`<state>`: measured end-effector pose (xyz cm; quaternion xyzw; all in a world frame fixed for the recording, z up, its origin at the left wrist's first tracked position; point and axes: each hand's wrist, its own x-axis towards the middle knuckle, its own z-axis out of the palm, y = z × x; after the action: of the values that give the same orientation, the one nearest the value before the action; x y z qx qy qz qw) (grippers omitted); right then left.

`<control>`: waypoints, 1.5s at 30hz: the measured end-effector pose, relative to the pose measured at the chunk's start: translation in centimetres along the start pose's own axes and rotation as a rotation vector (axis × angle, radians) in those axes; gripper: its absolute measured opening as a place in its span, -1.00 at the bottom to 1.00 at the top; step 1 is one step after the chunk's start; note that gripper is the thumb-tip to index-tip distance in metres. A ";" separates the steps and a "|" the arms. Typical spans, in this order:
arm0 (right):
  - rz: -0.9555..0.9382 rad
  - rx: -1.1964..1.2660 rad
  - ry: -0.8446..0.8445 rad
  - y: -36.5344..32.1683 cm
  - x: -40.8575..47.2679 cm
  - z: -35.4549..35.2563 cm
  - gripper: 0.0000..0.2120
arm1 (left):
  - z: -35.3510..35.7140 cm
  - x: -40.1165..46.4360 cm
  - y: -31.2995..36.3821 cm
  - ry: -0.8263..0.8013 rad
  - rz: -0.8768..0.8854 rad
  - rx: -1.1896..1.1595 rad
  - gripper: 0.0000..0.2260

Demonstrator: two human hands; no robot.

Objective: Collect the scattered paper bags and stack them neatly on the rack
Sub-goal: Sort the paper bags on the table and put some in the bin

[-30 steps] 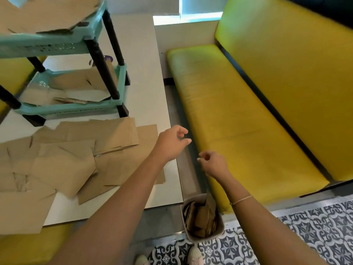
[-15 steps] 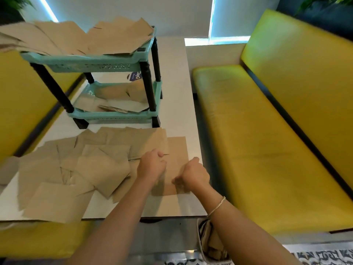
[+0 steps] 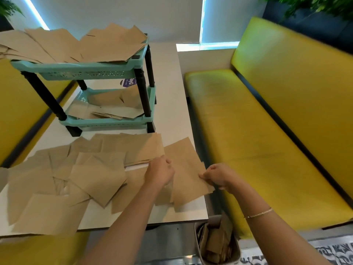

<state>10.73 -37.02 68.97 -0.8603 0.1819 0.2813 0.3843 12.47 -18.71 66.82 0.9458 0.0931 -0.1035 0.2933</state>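
Several flat brown paper bags [image 3: 95,175] lie scattered over the near half of the white table [image 3: 172,104]. One bag [image 3: 186,169] sits at the table's right edge. My right hand [image 3: 217,175] pinches that bag's right edge. My left hand [image 3: 159,172] is curled over its left side, beside a thin stack of bags [image 3: 141,148]. A teal two-tier rack [image 3: 89,71] with black legs stands at the far left of the table. Bags are piled loosely on its top shelf [image 3: 80,44] and a few lie on its lower shelf [image 3: 112,104].
A yellow bench [image 3: 267,131] runs along the right of the table, another yellow seat [image 3: 21,104] along the left. A small bin [image 3: 215,243] holding crumpled brown paper stands on the floor below the table's near right corner.
My view swung from the bench back to the table. Both hands came in from the gap beside the table and settled on the bag at the right edge, which has shifted slightly rightward.
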 end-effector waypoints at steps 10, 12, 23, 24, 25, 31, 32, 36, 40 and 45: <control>-0.144 0.343 0.073 2.8 -1.6 -2.3 -0.90 | 0.9 0.0 1.3 -0.035 -0.002 -0.070 -0.81; -0.176 0.400 0.105 3.2 -1.6 -2.6 -0.87 | 0.7 0.0 1.6 -0.039 -0.027 -0.150 -0.69; -0.160 0.588 0.025 5.6 -1.7 -4.5 -0.68 | 0.5 -0.9 4.7 -0.306 0.100 -0.757 -0.70; -0.115 0.593 0.028 6.1 -1.6 -4.6 -0.66 | 0.7 -1.2 5.1 -0.320 0.129 -0.732 -0.67; -0.070 0.593 0.044 6.7 -1.5 -4.7 -0.65 | 0.9 -1.4 5.5 -0.336 0.158 -0.689 -0.64; 0.106 0.526 0.122 11.2 -0.2 -4.8 -0.69 | 2.1 -3.1 7.8 -0.511 0.300 -0.407 -0.52; 0.116 0.525 0.125 11.9 -0.1 -4.9 -0.71 | 2.2 -3.3 8.2 -0.535 0.306 -0.386 -0.50; 0.158 0.535 0.119 14.4 0.2 -5.1 -0.79 | 3.2 -3.9 8.9 -0.562 0.291 -0.351 -0.47; 0.167 0.514 0.136 16.2 0.6 -5.4 -0.80 | 3.9 -4.5 9.6 -0.557 0.280 -0.322 -0.50; 0.240 0.374 0.353 18.8 0.4 -6.2 -0.91 | 3.8 -4.6 9.8 -0.438 0.275 -0.219 -0.58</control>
<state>3.21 -53.79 61.66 -0.7824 0.3952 0.1321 0.4628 9.87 -29.32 70.14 0.8674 -0.0911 -0.2539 0.4182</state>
